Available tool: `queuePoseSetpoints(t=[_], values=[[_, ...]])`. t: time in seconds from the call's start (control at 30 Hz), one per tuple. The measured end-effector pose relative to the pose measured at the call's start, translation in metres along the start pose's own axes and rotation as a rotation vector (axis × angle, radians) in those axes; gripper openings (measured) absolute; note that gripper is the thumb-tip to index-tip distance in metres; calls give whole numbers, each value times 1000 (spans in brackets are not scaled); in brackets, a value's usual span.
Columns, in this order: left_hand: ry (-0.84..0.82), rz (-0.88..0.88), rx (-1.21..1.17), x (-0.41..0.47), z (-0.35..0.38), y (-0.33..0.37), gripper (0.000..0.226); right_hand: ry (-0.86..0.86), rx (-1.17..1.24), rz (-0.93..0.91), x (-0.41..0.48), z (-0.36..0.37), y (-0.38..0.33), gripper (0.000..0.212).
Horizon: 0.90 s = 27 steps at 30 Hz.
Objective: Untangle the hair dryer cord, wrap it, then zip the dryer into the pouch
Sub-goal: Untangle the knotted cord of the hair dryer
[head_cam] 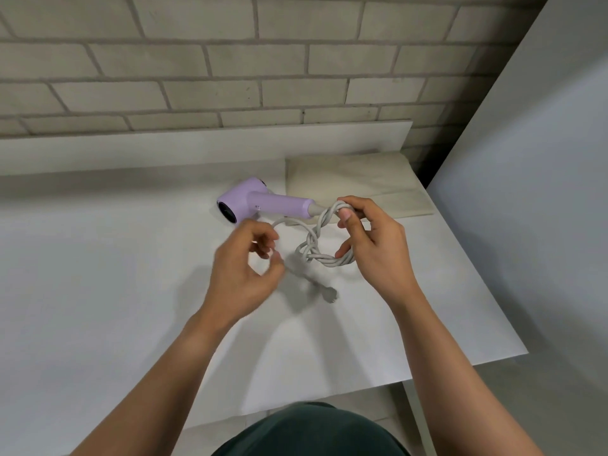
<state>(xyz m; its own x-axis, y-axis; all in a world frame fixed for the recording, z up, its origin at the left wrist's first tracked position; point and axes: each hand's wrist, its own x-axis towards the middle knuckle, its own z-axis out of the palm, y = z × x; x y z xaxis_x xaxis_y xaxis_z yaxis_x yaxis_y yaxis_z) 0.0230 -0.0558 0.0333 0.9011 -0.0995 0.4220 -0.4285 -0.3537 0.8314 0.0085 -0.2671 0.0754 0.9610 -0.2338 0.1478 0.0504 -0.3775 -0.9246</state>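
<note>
A lilac hair dryer lies on its side on the white table, nozzle toward the left. Its grey cord is twisted into a looped coil held above the table. My right hand grips the right side of that coil, thumb over its top. My left hand is blurred, its fingers curled around a strand of cord that runs toward the dryer. The plug dangles below the coil, just over the table. A beige fabric pouch lies flat behind the dryer's handle.
A brick wall with a white ledge runs along the back. The table's right edge drops off beside a pale wall panel. My dark shirt shows at the bottom.
</note>
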Motion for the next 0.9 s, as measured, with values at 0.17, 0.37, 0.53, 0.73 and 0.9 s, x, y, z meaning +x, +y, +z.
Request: queuePoseSetpoints(t=[0.17, 0.37, 0.53, 0.73, 0.9], values=[[-246, 169, 107, -6, 15, -12, 65, -46, 46, 105, 7, -3, -5, 15], [-80, 353, -2, 10, 17, 1, 26, -167, -34, 215, 16, -14, -10, 14], [-98, 160, -184, 17, 18, 26, 24, -333, -135, 242, 14, -18, -11, 18], [-211, -11, -304, 25, 29, 37, 20, -354, -449, 128, 9, -25, -4, 20], [-301, -68, -234, 30, 29, 41, 22, -48, -232, -263, 2, -48, -28, 57]])
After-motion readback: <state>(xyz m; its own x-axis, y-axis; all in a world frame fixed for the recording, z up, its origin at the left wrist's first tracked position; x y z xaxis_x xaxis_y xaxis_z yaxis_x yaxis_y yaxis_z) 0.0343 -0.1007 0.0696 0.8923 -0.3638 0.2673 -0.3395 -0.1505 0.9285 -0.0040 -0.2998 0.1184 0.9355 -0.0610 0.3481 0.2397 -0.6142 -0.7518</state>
